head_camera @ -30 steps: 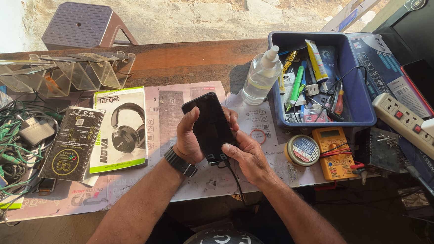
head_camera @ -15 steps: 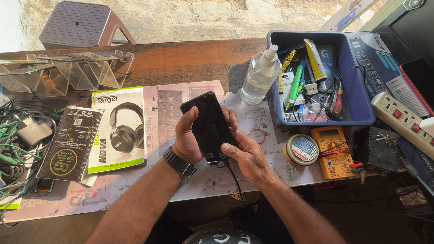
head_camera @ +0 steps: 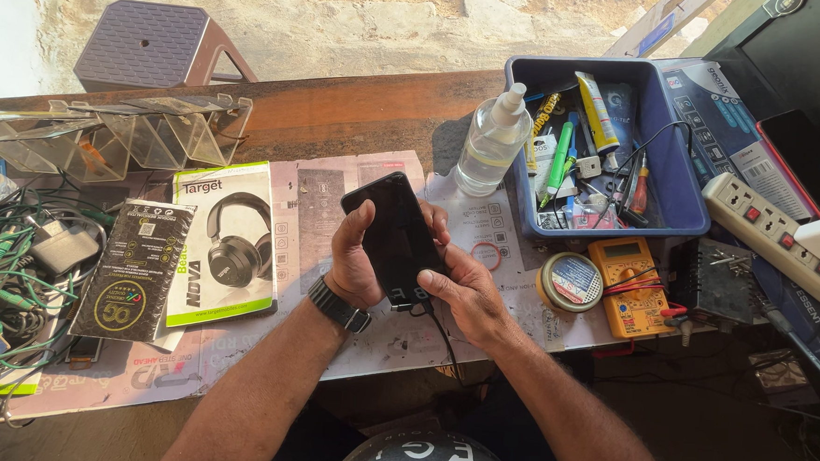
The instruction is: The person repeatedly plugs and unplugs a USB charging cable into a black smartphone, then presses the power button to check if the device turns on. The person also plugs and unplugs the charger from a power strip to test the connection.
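- The left hand (head_camera: pixel 354 260) grips a black phone (head_camera: pixel 396 237) from its left edge, thumb over the front and fingers wrapped behind; a dark watch (head_camera: pixel 339 305) sits on that wrist.
- The right hand (head_camera: pixel 467 294) closes around the phone's lower end, thumb pressing near the bottom edge, where a thin black cable (head_camera: pixel 442 340) seems to plug in, though the joint is hidden by the fingers.
- The phone is held screen up, tilted, just above the printed work mat (head_camera: pixel 313 207) on the table.
- Just right of the hands lie a round tin (head_camera: pixel 570 281) and a yellow multimeter (head_camera: pixel 627 287) with red and black leads.
- To the left lie a headphone box (head_camera: pixel 222 244) and a dark flat packet (head_camera: pixel 135 270), with a tangle of green wires (head_camera: pixel 0 284) beyond them.
- Farther back, a clear spray bottle (head_camera: pixel 492 143) stands beside a blue tray (head_camera: pixel 684 184) full of tools and tubes.
- A white power strip (head_camera: pixel 770 235) lies at the right.
- A clear plastic organiser (head_camera: pixel 106 135) sits at the table's far left, and a brown plastic stool (head_camera: pixel 153 47) stands on the ground behind.
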